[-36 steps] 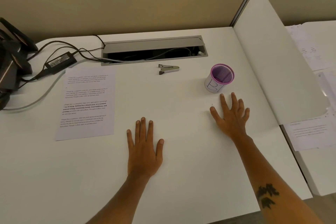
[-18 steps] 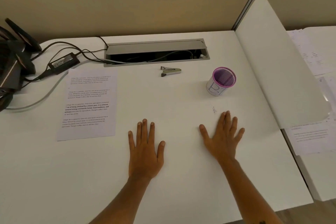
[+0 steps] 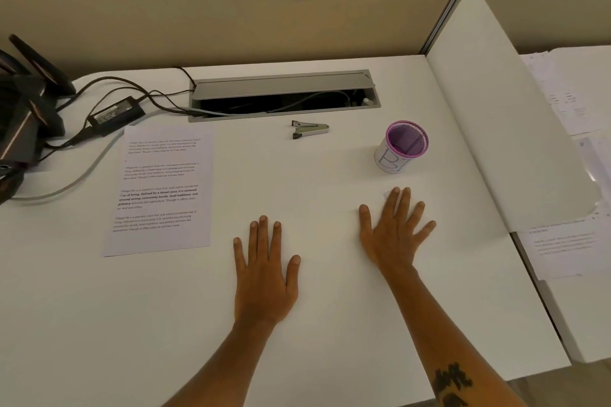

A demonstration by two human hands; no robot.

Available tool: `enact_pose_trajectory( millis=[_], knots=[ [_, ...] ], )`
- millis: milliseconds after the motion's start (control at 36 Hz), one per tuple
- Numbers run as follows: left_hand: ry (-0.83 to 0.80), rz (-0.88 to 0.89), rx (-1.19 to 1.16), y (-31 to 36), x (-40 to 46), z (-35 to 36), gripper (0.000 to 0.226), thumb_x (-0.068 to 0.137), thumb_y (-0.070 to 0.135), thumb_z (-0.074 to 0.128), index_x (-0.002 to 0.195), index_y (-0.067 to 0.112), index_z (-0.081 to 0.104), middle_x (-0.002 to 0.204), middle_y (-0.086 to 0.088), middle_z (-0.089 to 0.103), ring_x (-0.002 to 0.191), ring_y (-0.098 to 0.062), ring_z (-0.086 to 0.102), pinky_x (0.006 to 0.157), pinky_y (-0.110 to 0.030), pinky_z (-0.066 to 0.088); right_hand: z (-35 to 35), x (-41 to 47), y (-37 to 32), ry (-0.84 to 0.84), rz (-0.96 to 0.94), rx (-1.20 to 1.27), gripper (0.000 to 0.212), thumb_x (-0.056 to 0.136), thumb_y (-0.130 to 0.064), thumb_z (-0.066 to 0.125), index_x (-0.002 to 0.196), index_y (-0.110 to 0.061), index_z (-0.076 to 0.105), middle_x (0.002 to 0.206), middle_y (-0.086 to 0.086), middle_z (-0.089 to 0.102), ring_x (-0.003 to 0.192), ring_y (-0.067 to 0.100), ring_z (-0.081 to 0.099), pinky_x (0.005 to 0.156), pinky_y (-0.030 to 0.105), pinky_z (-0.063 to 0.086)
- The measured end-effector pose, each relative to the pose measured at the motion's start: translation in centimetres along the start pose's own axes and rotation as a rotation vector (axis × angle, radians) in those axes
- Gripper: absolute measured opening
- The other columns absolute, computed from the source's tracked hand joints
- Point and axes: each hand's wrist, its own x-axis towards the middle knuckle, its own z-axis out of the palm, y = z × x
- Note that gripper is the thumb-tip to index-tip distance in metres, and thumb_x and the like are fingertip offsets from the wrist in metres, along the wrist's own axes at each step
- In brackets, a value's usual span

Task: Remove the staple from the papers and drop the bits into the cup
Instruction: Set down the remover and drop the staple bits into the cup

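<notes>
White worktop (image 3: pixel 330 324), beige partition behind. Both hands flat, fingers spread, empty: left hand (image 3: pixel 264 277) unmoved, right hand (image 3: pixel 395 235) has slid back from cup (image 3: pixel 401 147) toward near edge. Papers (image 3: pixel 162 192) left side; remover (image 3: pixel 309 129) near back edge. Staple not discernible.

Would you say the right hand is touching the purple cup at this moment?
Apart. The head view shows the right hand lying flat on the desk, with a clear strip of bare white desk between its fingertips and the base of the cup.
</notes>
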Motion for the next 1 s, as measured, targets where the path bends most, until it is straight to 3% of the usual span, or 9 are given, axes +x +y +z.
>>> enact_pose_trajectory(
  millis=[83, 222, 306, 389, 694, 1000],
  knots=[
    [0.001, -0.002, -0.002, 0.0, 0.0, 0.0, 0.074, 0.109, 0.057, 0.021, 0.171, 0.018, 0.013, 0.181, -0.009, 0.001, 0.168, -0.026, -0.001, 0.134, -0.061, 0.008, -0.3, 0.4, 0.6, 0.021, -0.026, 0.052, 0.083, 0.101, -0.068, 0.023, 0.167, -0.021, 0.004, 0.175, 0.003, 0.004, 0.16, 0.039, 0.003, 0.124, 0.067, 0.003],
    [0.003, -0.001, -0.006, 0.0, 0.0, 0.0, 0.074, 0.109, 0.056, 0.023, 0.171, 0.018, 0.012, 0.181, -0.009, 0.001, 0.168, -0.026, -0.002, 0.134, -0.061, 0.008, -1.6, 2.0, 2.5, 0.184, -0.086, 0.229, 0.07, 0.094, -0.059, 0.06, 0.155, -0.028, 0.043, 0.152, 0.003, 0.044, 0.142, 0.033, 0.034, 0.113, 0.057, 0.027],
    [-0.007, -0.005, 0.002, 0.0, 0.1, 0.0, 0.074, 0.109, 0.057, 0.022, 0.172, 0.018, 0.01, 0.181, -0.009, -0.001, 0.168, -0.025, -0.004, 0.134, -0.061, 0.008, -1.9, 3.1, 3.1, 0.223, -0.085, 0.32, 0.054, 0.088, -0.054, 0.074, 0.137, -0.033, 0.065, 0.139, -0.003, 0.056, 0.134, 0.03, 0.041, 0.106, 0.05, 0.029],
    [-0.01, -0.007, 0.0, 0.0, 0.1, 0.0, 0.074, 0.109, 0.057, 0.022, 0.172, 0.018, 0.01, 0.181, -0.009, -0.002, 0.168, -0.025, -0.004, 0.134, -0.061, 0.008, -2.3, 4.0, 3.0, 0.22, -0.075, 0.379, 0.04, 0.086, -0.053, 0.077, 0.122, -0.035, 0.074, 0.132, -0.008, 0.061, 0.13, 0.025, 0.043, 0.097, 0.04, 0.024],
    [-0.004, -0.011, -0.01, 0.1, 0.0, 0.0, 0.073, 0.109, 0.055, 0.024, 0.171, 0.018, 0.012, 0.181, -0.008, -0.001, 0.168, -0.025, -0.004, 0.134, -0.06, 0.007, -2.3, 5.3, 3.0, 0.27, -0.096, 0.478, 0.021, 0.087, -0.044, 0.08, 0.1, -0.028, 0.084, 0.112, -0.01, 0.07, 0.119, 0.021, 0.049, 0.087, 0.039, 0.026],
    [-0.005, -0.01, -0.016, 0.1, 0.0, -0.1, 0.074, 0.109, 0.056, 0.024, 0.171, 0.018, 0.012, 0.181, -0.008, -0.002, 0.168, -0.025, -0.004, 0.134, -0.061, 0.008, -2.5, 5.8, 2.4, 0.37, -0.171, 0.33, 0.011, 0.089, -0.03, 0.079, 0.091, -0.02, 0.084, 0.096, -0.004, 0.076, 0.096, 0.024, 0.06, 0.075, 0.037, 0.046]
  ],
)
